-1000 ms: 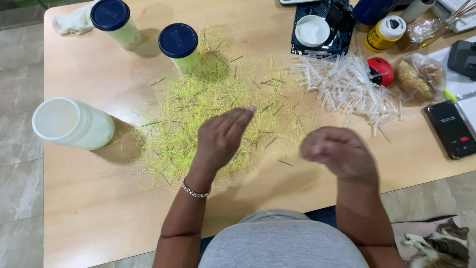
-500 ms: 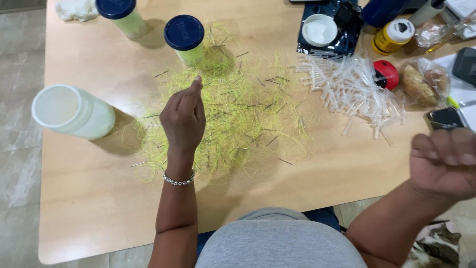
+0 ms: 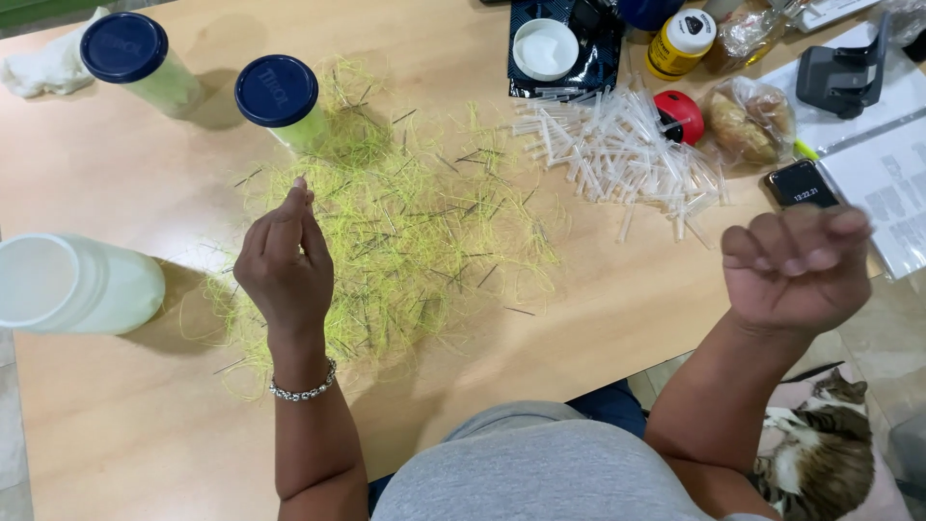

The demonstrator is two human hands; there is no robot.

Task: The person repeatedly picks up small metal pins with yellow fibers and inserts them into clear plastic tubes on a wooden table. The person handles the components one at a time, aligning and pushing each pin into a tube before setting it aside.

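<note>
I noted the left hand raised over the yellow-green thread pile on the tabletop, fingertips pinched together, on what I could not tell. The right hand hung loosely curled, well apart. I judged that tangled strands could drag loose needles off the pile.

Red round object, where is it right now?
In the head view the red round object lies on the table's far right, between the pile of clear plastic tubes and a bagged bread roll.
</note>
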